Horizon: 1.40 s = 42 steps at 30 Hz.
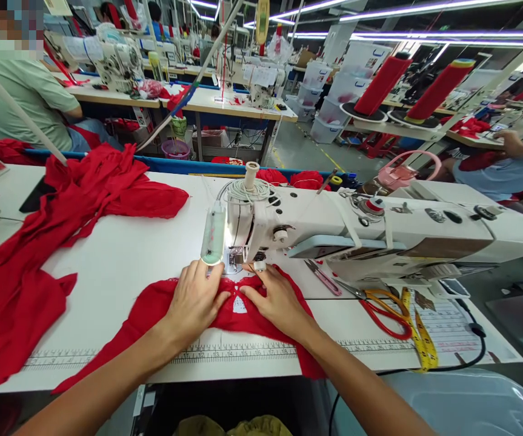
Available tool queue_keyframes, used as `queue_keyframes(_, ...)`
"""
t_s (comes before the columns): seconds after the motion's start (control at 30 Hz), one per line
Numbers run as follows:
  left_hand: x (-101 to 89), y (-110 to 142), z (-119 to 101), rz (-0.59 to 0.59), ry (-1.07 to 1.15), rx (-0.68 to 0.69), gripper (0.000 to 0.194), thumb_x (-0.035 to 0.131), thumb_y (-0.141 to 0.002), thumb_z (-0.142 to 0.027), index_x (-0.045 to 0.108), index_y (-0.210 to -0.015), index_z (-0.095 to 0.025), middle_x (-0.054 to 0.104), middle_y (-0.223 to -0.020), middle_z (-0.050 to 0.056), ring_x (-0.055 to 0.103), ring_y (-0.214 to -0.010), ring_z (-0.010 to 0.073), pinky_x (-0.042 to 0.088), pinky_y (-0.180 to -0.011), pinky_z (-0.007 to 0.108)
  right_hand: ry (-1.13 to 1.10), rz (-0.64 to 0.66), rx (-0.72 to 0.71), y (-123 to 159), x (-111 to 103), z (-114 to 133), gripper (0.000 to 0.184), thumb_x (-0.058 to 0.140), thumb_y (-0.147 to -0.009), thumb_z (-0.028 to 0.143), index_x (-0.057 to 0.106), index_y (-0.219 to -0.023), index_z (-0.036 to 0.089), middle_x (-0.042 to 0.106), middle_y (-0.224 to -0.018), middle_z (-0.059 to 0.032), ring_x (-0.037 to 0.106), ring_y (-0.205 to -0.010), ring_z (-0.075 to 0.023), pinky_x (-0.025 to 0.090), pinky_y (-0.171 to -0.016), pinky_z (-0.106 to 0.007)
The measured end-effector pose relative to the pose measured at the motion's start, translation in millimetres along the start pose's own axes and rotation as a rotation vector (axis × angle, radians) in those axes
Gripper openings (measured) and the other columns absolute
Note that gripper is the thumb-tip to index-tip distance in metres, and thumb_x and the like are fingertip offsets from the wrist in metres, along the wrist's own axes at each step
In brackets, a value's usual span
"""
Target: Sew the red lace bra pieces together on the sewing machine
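Both hands, the left hand [197, 295] and the right hand [276, 298], press flat, fingers slightly spread, on the red fabric [256, 318] by the front edge of the sewing table [125, 260], below the sewing machine's needle area [236, 259], 2 scissors handles [388, 312] lying to the right.

Stood close, yet sewing machine [311, 212] hid much: stitching point under its head couldn't be made out, some right hand [279, 300] fingertips lost there too. Left of machine, red cloth heap [11, 290] ran past picture edge and covered part of dark flat object [36, 195]. Beyond it, green-shirted person's [25, 100] head was blurred out. Right of machine, blue-clad person [506, 169] was cut off; sheet's [452, 330] writing too small to read.
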State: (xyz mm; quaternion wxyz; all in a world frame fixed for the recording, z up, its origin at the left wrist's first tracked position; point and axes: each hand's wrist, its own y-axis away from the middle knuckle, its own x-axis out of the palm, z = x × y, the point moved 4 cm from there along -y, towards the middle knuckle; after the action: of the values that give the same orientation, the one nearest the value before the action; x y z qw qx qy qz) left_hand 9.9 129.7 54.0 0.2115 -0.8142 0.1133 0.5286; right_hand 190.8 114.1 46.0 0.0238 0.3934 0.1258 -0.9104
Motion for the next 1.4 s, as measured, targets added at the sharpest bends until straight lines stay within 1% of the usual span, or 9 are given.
queue_keyframes(0.1,-12.9,13.2,-12.9,-0.188,-0.019,0.124,0.022,0.048,-0.096,-0.016,0.057,-0.116,-0.014,0.061,-0.106,0.013,0.06,-0.096,0.0273,0.054,-0.079,0.04,0.048,-0.114,-0.191,11.8,-11.9,14.3,0.022,0.053,-0.097,0.02,0.068,-0.113,0.022,0.07,-0.116,-0.0072,0.063,-0.112,-0.0209,0.052,-0.098,-0.036)
queue_keyframes(0.17,-10.7,21.1,-18.4,-0.168,0.136,0.178,0.017,0.041,-0.101,-0.014,0.057,-0.105,-0.016,0.062,-0.099,0.008,0.063,-0.087,0.0197,0.056,-0.077,0.032,0.035,-0.082,-0.313,20.6,-9.9,21.4,0.023,0.048,-0.099,0.016,0.068,-0.109,0.022,0.072,-0.106,-0.0053,0.065,-0.101,-0.0178,0.054,-0.09,-0.031)
queue_keyframes(0.23,-0.3,28.1,-19.9,-0.109,0.213,0.232,0.019,0.038,-0.103,-0.014,0.057,-0.101,-0.017,0.065,-0.097,0.007,0.065,-0.088,0.0176,0.058,-0.079,0.029,0.061,0.001,-0.373,27.4,-0.8,22.8,0.021,0.048,-0.1,0.016,0.068,-0.107,0.021,0.073,-0.103,-0.0049,0.066,-0.096,-0.0177,0.056,-0.084,-0.029)
queue_keyframes(0.37,23.2,41.3,-8.1,-0.106,0.057,0.31,0.022,0.04,-0.103,-0.017,0.057,-0.116,-0.012,0.064,-0.127,0.017,0.06,-0.123,0.0279,0.053,-0.104,0.047,0.23,0.022,-0.339,32.5,13.1,13.2,0.018,0.057,-0.099,0.03,0.068,-0.108,0.019,0.072,-0.115,-0.0074,0.064,-0.108,-0.0225,0.058,-0.081,-0.03)
queue_keyframes(0.5,31.0,48.3,5.1,-0.055,0.013,0.319,0.027,0.042,-0.103,-0.019,0.055,-0.126,-0.013,0.059,-0.14,0.017,0.052,-0.136,0.0282,0.046,-0.112,0.053,0.335,0.039,-0.28,33.5,14.0,6.4,0.024,0.06,-0.097,0.035,0.068,-0.114,0.019,0.07,-0.122,-0.0085,0.062,-0.115,-0.0228,0.06,-0.078,-0.028)
queue_keyframes(0.7,27.0,47.1,9.3,0.032,0.033,0.362,0.034,0.041,-0.102,-0.017,0.056,-0.133,-0.016,0.054,-0.147,0.016,0.047,-0.14,0.0296,0.043,-0.113,0.055,0.383,0.09,-0.237,32.7,10.9,8.0,0.032,0.062,-0.095,0.038,0.066,-0.12,0.019,0.068,-0.126,-0.0093,0.06,-0.116,-0.024,0.061,-0.079,-0.03)
queue_keyframes(0.93,25.4,47.8,7.7,-0.005,-0.012,0.378,0.036,0.04,-0.101,-0.013,0.06,-0.131,-0.016,0.055,-0.145,0.016,0.046,-0.141,0.0317,0.045,-0.111,0.056,0.419,0.141,-0.21,31.8,10.9,8.8,0.035,0.059,-0.096,0.037,0.063,-0.126,0.019,0.066,-0.129,-0.0104,0.06,-0.117,-0.0252,0.06,-0.064,-0.028)
queue_keyframes(1.17,22.4,50.9,2.7,-0.026,-0.149,0.466,0.044,0.04,-0.095,-0.005,0.059,-0.134,-0.013,0.053,-0.149,0.012,0.039,-0.144,0.0326,0.042,-0.113,0.053,0.394,0.145,-0.224,32.5,10.9,7.9,0.034,0.057,-0.098,0.035,0.064,-0.126,0.018,0.066,-0.131,-0.0109,0.059,-0.119,-0.0253,0.061,-0.071,-0.029)
queue_keyframes(1.4,22.0,52.1,2.8,-0.075,-0.222,0.46,0.043,0.042,-0.094,-0.01,0.061,-0.132,-0.017,0.066,-0.135,0.006,0.056,-0.127,0.0267,0.027,-0.119,0.05,0.422,0.163,-0.251,31.4,10.9,9.0,0.035,0.057,-0.098,0.033,0.062,-0.127,0.015,0.065,-0.132,-0.0107,0.057,-0.121,-0.0256,0.061,-0.079,-0.032)
